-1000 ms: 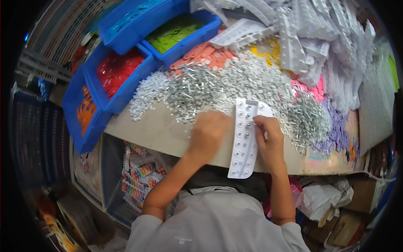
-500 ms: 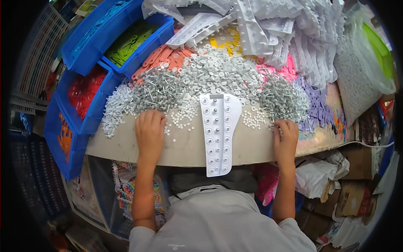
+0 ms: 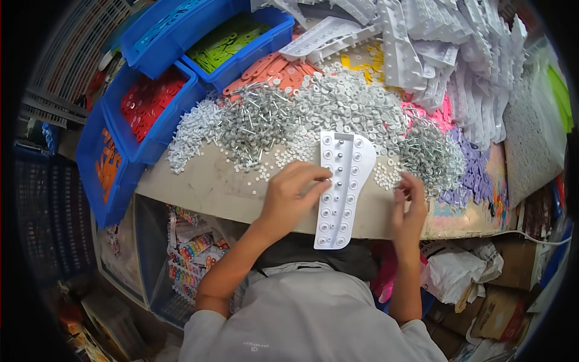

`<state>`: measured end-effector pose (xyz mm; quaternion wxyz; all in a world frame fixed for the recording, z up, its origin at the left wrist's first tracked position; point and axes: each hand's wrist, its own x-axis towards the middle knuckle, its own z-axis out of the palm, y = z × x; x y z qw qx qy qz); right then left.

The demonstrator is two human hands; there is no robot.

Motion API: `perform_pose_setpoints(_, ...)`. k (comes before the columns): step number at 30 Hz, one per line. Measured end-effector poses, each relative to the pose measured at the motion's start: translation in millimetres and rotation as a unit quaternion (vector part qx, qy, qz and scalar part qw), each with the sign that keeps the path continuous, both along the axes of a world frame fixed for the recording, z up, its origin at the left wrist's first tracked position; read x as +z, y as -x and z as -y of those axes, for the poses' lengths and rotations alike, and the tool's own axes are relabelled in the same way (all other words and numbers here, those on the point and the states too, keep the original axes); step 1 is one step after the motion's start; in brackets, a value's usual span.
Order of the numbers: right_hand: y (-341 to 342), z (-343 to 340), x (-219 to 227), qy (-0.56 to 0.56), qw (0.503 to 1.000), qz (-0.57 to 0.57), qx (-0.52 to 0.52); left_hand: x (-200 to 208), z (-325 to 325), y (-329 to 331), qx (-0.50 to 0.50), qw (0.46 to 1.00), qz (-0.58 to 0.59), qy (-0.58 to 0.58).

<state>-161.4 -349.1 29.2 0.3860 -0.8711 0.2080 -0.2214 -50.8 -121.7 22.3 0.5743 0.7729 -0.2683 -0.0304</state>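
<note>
A white plastic shoe-shaped board (image 3: 360, 166) lies at the table's front edge, its lower end jutting over. Ringed studs run down both sides, and metal pins stand in its middle channel. My left hand (image 3: 292, 196) is at its left side, thumb and forefinger drawn close together by the channel; whatever they pinch is too small to make out. Right of the board, my right hand (image 3: 411, 202) hovers near the table with curled fingers, their contents hidden. Near it lie a heap of metal pins (image 3: 431, 158) and small white washers (image 3: 386, 175).
Behind the board spreads a heap of grey-white discs (image 3: 356, 99), with more metal pins (image 3: 256, 123) and white pegs (image 3: 193, 133) to its left. Blue bins (image 3: 145, 154) hold coloured pieces at the left. White boards (image 3: 416, 36) pile up behind; purple pieces (image 3: 470, 172) lie right.
My left hand has moved right, from the left pin heap to the board. My right hand has drawn back slightly from the right pin heap. The whole view has shifted and turned a little.
</note>
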Motion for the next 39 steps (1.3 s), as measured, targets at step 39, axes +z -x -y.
perform_pose_setpoints(39,10,-39,5,0.143,0.965,0.028,0.216,-23,-81,-20,0.172,0.923,0.198,-0.282)
